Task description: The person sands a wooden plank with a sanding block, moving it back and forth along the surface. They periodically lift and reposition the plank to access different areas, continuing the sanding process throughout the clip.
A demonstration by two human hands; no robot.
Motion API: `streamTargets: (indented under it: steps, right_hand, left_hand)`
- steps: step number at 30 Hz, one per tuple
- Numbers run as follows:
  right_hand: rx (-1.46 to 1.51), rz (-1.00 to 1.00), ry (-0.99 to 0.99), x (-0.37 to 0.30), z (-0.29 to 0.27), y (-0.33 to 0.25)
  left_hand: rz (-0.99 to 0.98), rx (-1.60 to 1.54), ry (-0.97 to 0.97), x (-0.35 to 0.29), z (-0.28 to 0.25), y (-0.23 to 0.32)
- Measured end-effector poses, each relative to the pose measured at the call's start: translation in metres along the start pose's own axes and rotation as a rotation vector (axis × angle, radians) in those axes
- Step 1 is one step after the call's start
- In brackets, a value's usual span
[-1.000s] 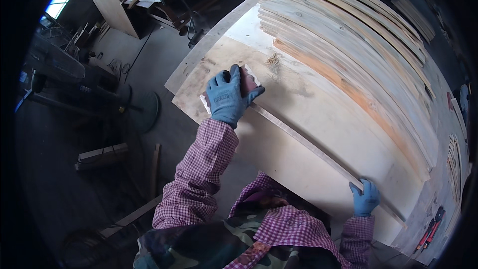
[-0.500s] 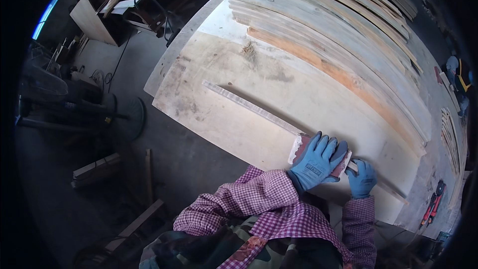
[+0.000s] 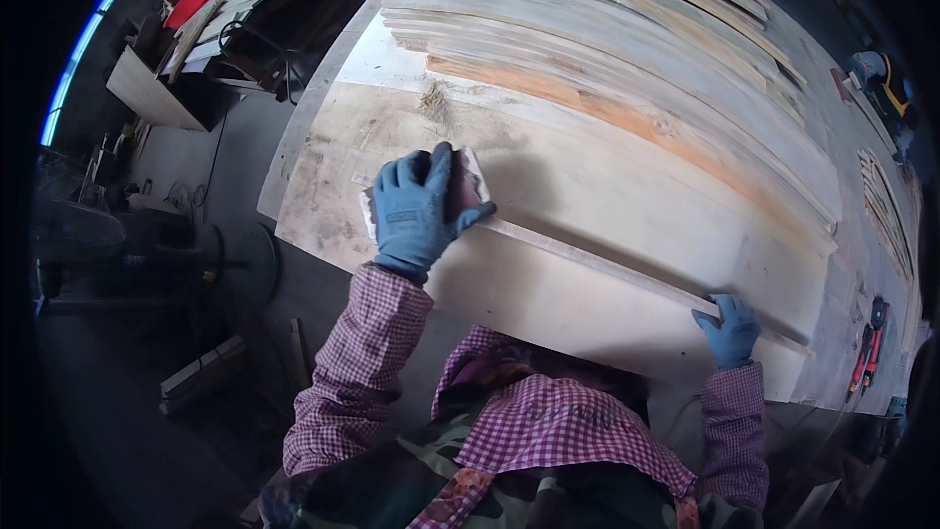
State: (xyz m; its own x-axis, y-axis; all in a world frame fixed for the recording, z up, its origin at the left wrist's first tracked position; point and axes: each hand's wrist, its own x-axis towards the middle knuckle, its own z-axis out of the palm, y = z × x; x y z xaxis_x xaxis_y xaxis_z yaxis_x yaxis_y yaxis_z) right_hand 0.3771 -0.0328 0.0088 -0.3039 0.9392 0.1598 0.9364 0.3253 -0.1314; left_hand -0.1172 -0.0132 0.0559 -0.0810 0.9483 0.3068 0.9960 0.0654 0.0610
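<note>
The left hand (image 3: 413, 220) clasps a maroon block (image 3: 466, 186) over a wood strip (image 3: 601, 264); the right hand (image 3: 728, 330) pinches that strip. Boards (image 3: 587, 44) lie beyond.

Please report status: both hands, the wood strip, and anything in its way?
Left hand gripping reddish-brown block over wood strip, toward its left end. Right hand holding strip near right end. Stack of boards beyond, apart from strip.

Red-handled pliers (image 3: 873, 333) near thin slats (image 3: 887, 214)
</note>
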Motion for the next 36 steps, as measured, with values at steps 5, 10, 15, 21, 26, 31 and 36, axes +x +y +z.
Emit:
streamTargets:
  steps: [5, 10, 15, 21, 26, 31, 36]
  right_hand:
    - [-0.025, -0.038, -0.013, -0.001, 0.004, 0.004]
    - [-0.042, -0.015, 0.003, -0.007, 0.012, 0.012]
    - [-0.067, 0.004, 0.038, -0.008, 0.008, 0.005]
    - [-0.042, -0.048, 0.081, -0.005, 0.01, -0.003]
    - [-0.105, -0.072, -0.002, 0.047, 0.015, -0.04]
    - [-0.047, -0.083, -0.02, 0.06, 0.023, -0.039]
    - [-0.045, -0.063, -0.001, 0.06, 0.022, -0.034]
  left_hand:
    - [0.488, -0.424, -0.098, -0.027, 0.019, 0.203]
    - [0.762, -0.499, -0.201, -0.023, 0.026, 0.219]
    - [0.334, -0.224, -0.047, 0.007, 0.003, 0.058]
    - [-0.181, 0.219, -0.013, 0.012, -0.004, -0.055]
    - [0.101, -0.106, -0.092, 0.016, 0.002, 0.086]
    - [0.464, -0.239, -0.157, 0.001, 0.028, 0.197]
    - [0.294, -0.248, 0.029, 0.008, 0.013, 0.081]
